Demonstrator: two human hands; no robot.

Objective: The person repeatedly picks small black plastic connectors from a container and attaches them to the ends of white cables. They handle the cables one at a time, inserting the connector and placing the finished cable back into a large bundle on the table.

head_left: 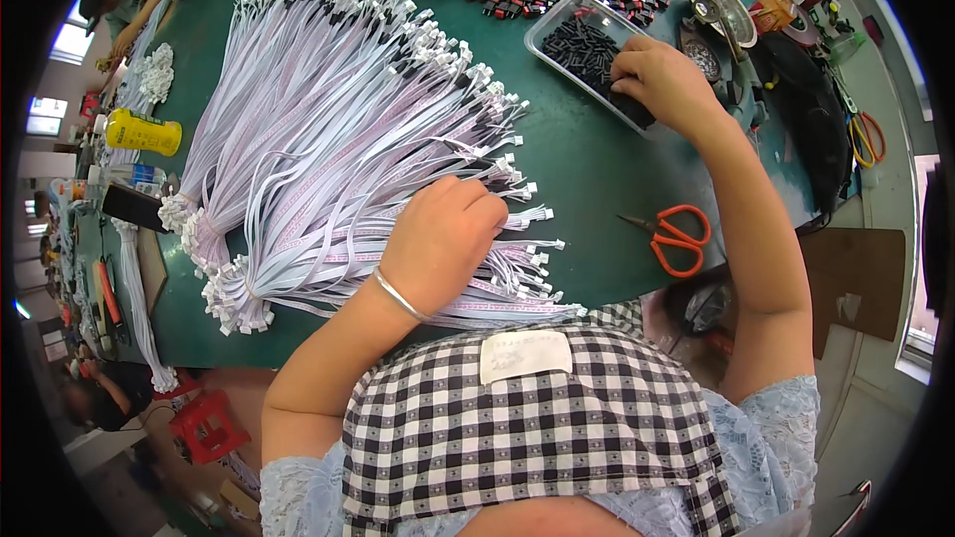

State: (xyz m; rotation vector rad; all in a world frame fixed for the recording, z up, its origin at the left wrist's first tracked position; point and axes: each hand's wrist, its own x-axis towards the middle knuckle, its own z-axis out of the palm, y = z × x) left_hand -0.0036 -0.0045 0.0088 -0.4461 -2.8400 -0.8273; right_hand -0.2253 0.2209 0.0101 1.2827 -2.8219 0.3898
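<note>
Flat white cables [308, 129] lie fanned beneath and beyond the left hand [443, 229], fingers curled, grip indeterminable; the right hand [667, 82], arm extended, dips bunched fingers, hold likewise hidden, into a clear tray [538, 29] of black pieces [579, 52]. Outward: green surface [597, 189], red-handled scissors [659, 229], red stool [207, 428].

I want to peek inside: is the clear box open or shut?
Open: the right hand reaches into the clear box, over black pieces.

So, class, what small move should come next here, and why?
Probably lift one of the small black pieces out with the right grip: it reaches into their clear tray, while the left grip is at the white cables.
</note>
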